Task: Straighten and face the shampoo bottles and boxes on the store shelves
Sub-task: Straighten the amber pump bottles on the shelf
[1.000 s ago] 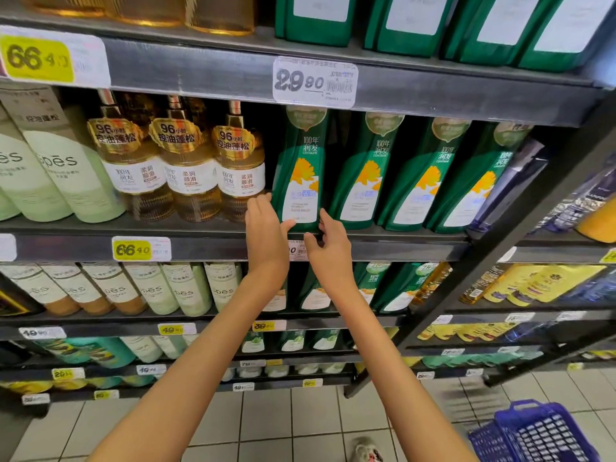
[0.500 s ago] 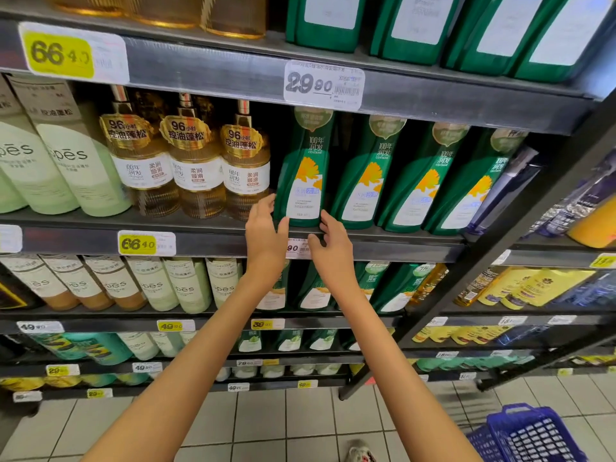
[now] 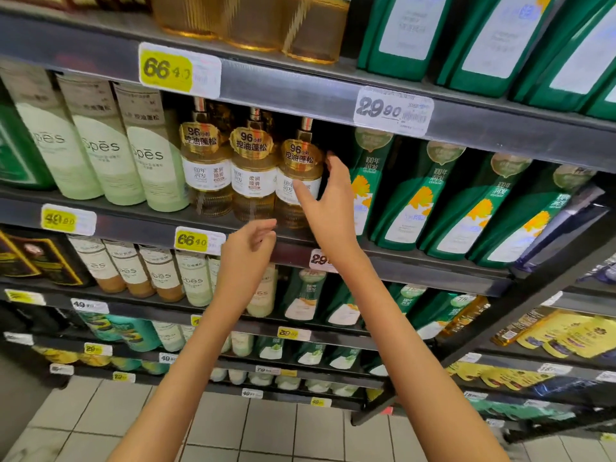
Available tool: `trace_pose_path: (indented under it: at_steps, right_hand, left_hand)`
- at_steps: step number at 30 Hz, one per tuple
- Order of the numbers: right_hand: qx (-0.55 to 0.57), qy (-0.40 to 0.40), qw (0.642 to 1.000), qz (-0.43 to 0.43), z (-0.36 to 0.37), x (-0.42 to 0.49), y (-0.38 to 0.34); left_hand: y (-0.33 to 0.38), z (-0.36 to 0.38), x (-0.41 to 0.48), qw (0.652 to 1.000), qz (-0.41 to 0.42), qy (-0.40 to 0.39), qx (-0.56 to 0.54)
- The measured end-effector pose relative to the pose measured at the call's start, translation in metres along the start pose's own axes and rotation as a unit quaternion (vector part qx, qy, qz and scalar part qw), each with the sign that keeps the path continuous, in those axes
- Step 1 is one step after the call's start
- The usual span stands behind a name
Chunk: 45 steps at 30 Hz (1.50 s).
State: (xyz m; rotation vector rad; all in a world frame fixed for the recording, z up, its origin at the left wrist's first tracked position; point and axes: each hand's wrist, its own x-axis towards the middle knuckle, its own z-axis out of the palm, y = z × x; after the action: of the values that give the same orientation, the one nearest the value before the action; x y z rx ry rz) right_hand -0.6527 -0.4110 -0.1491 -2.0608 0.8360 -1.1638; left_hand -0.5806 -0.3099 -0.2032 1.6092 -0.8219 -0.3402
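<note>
Now the right hand (image 3: 328, 201) grasps the upright amber bottle (image 3: 296, 155), rightmost of three on the shelf (image 3: 133, 225), thumb on its label; just below-left of it, the left hand (image 3: 248, 251) hangs loosely curled, empty.

On the middle shelf (image 3: 133, 221) three amber pump bottles (image 3: 253, 178) stand side by side, each with a gold collar reading "96". The right hand (image 3: 328, 205) grips the rightmost amber bottle (image 3: 295, 175), with its thumb across the white label and its fingers curled round the bottle's right side (the fingertips are blurred). The left hand (image 3: 248, 253) hangs lower, in front of the shelf edge. Its fingers are loosely curled and hold nothing, just beside a yellow 66.40 price tag (image 3: 198, 240). To the right of the held bottle stands a row of green shampoo bottles (image 3: 410, 201). To the left of the amber trio stand pale green Spes bottles (image 3: 100, 145).
</note>
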Motion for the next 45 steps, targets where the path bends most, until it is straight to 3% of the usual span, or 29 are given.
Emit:
trace_pose_path:
  at_steps: [8,31,35,38,43,45]
  right_hand:
    - [-0.045,-0.045,0.993,0.099,0.022,0.032,0.005]
    - [0.067,0.057,0.991,0.096,0.021,-0.024,-0.025]
    - [0.118,0.002,0.984,0.132,-0.003,-0.053,-0.022]
    - [0.190,-0.077,0.956,0.210,-0.017,-0.070,-0.016]
    - [0.218,-0.148,0.917,0.299,-0.023,-0.089,-0.004]
    - [0.219,-0.202,0.902,0.311,-0.028,-0.090,0.001]
  left_hand:
    - [-0.020,-0.033,-0.012,0.999,-0.031,0.032,-0.016]
    - [-0.009,-0.026,-0.031,1.000,-0.010,0.004,-0.016]
    - [-0.013,-0.025,-0.042,0.992,-0.058,-0.088,-0.073]
    - [-0.018,-0.018,-0.058,0.979,-0.088,-0.182,-0.027]
    - [-0.018,-0.009,-0.084,0.983,-0.111,-0.129,-0.070]
    - [-0.019,-0.015,-0.087,0.973,-0.138,-0.153,-0.107]
